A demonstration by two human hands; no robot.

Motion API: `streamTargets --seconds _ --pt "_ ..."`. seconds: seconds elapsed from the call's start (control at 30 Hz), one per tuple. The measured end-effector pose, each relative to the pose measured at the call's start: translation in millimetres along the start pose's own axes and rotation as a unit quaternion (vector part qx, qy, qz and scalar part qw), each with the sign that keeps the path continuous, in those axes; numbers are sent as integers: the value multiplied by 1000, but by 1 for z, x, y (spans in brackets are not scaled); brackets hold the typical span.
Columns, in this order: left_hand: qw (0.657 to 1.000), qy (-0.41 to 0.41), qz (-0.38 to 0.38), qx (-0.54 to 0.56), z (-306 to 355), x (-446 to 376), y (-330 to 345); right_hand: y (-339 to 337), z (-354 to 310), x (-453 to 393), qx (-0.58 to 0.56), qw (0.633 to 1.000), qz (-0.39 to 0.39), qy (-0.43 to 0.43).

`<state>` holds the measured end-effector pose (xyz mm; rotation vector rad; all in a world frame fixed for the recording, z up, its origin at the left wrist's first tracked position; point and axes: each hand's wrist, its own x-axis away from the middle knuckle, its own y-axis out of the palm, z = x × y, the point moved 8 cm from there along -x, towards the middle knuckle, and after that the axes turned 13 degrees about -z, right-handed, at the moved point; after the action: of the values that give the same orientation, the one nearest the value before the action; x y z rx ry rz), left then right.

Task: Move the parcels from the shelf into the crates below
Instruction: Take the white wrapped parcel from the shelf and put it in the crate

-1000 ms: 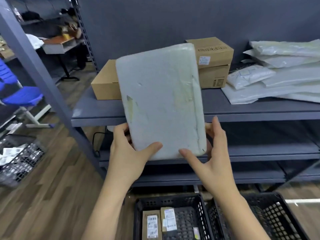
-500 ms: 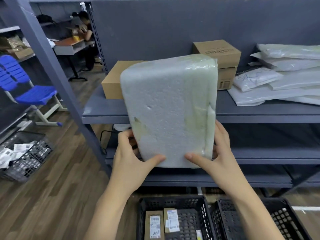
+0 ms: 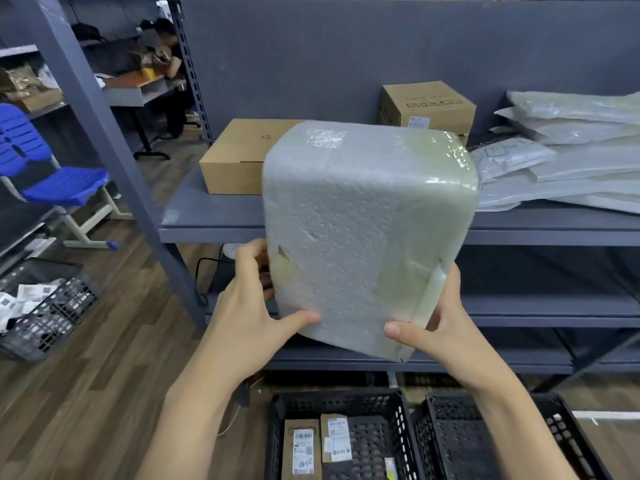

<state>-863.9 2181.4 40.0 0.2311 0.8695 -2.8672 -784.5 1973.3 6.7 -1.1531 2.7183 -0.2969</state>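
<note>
Between both hands, foam parcel gripped above crates.

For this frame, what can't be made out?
- Head view: the foam-wrapped parcel, gripped by the left hand and right hand, shows no label; its far face is turned away.
- Right crate: contents hidden by the right forearm and frame edge.
- Labels on the parcels in the left crate: too small to read.

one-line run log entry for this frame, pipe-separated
phase: carry | held: foam-wrapped parcel, upright, above crates | left hand: grips lower left edge | right hand: grips lower right corner | left crate: holds small boxes
</note>
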Motion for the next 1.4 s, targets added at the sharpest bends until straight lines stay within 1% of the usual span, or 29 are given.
streamTargets --seconds 0.13,0.23,0.4,0.47,0.53,0.63,0.73,0.8,0.87,0.93,1.0,1.07,1.13,1.2,1.27,1.33,1.4 --pt "999 -1 -17 37 -3 -4 5 -5 -5 1 21 999 -24 4" --pt "996 -10 -31 78 -11 -5 9 -4 -13 2 64 997 -43 -7" --pt "990 -47 -38 130 -26 -5 17 -2 -23 1 81 996 -30 -3" --pt "989 -69 -53 119 -32 -6 21 -1 -25 0 98 995 -12 -9" --pt "990 -93 -58 83 -38 -8 24 -1 -24 0 118 993 16 -12" --pt "993 -108 -34 44 -37 -9 28 -3 -26 2 148 988 48 4" --pt "994 -104 6 25 -29 -8 31 -9 -34 4 203 977 57 37" --pt "995 -93 36 30 -23 -7 30 -16 -38 5 269 959 67 57" --pt "994 -85 69 24 -17 -5 22 -18 -43 5 376 921 81 54" --pt "995 -69 76 -2 -9 -6 13 -20 -45 5 460 882 93 42" --pt "997 -42 47 -48 0 -8 9 -18 -44 4 507 857 85 35" --pt "997 -27 -1 -76 4 -11 11 -16 -41 3 524 848 66 41" --pt "996 -16 -26 -85 5 -12 13 -14 -42 1 534 842 62 39" --pt "995 12 -51 -90 9 -13 14 -12 -43 -1 556 828 63 34" --pt "990 23 -86 -111 10 -14 15 -10 -44 -5 581 812 57 33" --pt "981 12 -92 -171 9 -14 12 -8 -44 -9 603 796 48 28" --pt "965 -20 -84 -248 3 -17 6 -8 -47 -13 622 782 39 22"
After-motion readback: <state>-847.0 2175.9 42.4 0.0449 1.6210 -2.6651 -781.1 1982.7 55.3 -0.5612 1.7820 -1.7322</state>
